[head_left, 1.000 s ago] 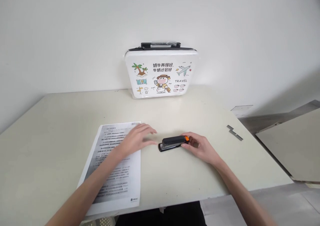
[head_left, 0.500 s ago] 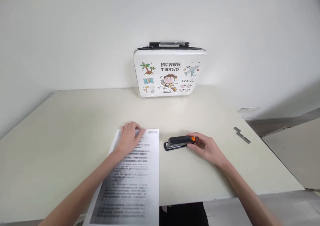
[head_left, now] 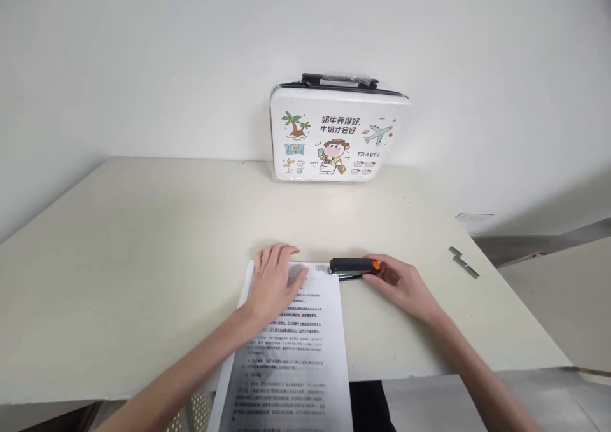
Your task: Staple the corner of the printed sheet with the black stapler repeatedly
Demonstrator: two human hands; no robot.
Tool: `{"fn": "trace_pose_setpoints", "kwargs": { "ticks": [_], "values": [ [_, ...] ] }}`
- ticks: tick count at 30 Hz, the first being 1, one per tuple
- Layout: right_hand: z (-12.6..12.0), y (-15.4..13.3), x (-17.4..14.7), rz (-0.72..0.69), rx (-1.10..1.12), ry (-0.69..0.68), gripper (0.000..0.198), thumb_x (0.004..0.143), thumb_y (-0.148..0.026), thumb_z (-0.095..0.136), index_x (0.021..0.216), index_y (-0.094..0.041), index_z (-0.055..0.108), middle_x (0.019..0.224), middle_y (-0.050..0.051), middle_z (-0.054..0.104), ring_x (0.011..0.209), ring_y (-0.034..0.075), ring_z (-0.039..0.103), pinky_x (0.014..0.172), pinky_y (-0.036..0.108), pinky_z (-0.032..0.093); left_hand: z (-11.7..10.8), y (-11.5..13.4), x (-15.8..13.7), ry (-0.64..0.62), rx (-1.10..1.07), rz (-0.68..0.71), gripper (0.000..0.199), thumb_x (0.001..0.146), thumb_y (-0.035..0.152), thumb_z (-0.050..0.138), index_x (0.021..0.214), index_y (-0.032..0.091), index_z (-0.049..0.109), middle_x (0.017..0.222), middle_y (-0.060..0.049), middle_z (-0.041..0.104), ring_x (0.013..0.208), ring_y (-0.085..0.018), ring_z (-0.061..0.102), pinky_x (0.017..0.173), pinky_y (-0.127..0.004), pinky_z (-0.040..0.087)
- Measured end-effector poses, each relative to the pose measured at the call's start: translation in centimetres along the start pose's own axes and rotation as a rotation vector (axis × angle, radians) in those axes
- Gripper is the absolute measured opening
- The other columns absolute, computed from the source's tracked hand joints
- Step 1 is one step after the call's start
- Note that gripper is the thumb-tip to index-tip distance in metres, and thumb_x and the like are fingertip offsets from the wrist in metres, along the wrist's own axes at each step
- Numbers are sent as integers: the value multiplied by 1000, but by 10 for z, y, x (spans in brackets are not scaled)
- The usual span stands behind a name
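Printed sheets of paper lie on the table, their lower part reaching past its front edge. On their upper left part rests my left hand, thumb and fingers spread apart. My right hand grips a black stapler by its orange-marked rear end, thumb on the near side. The stapler's front end overlaps the top right corner of the paper; its base is partly hidden there. Whether its jaws are pressed together I cannot tell.
A white case with cartoon travel prints and a black handle stands upright against the wall at the back. Grey strips of staples lie near the table's right edge. The front edge of the table runs close below my arms.
The paper has slid right under my left hand, and its corner is now at the stapler's front. My left fingers have spread. The view has shifted slightly.
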State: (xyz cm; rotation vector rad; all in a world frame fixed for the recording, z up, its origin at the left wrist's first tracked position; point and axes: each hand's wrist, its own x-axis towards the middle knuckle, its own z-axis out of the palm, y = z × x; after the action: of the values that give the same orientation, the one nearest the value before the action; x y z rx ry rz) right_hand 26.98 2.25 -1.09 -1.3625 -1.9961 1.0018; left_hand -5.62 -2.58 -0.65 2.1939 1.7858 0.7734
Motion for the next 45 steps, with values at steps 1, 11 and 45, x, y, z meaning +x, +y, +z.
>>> {"fn": "trace_pose_setpoints", "kwargs": {
  "ticks": [1, 11, 45],
  "values": [
    [-4, -2, -1, 5, -52, -13, 43, 98, -59, 64, 126, -28, 73, 93, 4, 77, 77, 23, 67, 69, 37, 56, -5, -3, -6, -5, 8, 56, 27, 105, 33, 59, 129, 21, 55, 132, -11, 63, 126, -31, 55, 108, -54, 42],
    [20, -78, 36, 57, -186, -64, 63, 109, -65, 24, 132, -29, 69, 150, 7, 65, 143, 31, 54, 122, 53, 40, -11, 5, -35, -237, 9, 362, 45, 111, 46, 49, 154, 33, 49, 173, -6, 32, 163, -31, 22, 130, -61, 27],
    [46, -97, 61, 54, -409, -169, 69, 110, -64, 14, 131, -30, 70, 157, 4, 58, 156, 30, 41, 123, 52, 39, 21, 32, -37, -250, -40, 364, 49, 110, 51, 50, 154, 29, 50, 178, -8, 21, 164, -33, 17, 134, -60, 16]
  ]
}}
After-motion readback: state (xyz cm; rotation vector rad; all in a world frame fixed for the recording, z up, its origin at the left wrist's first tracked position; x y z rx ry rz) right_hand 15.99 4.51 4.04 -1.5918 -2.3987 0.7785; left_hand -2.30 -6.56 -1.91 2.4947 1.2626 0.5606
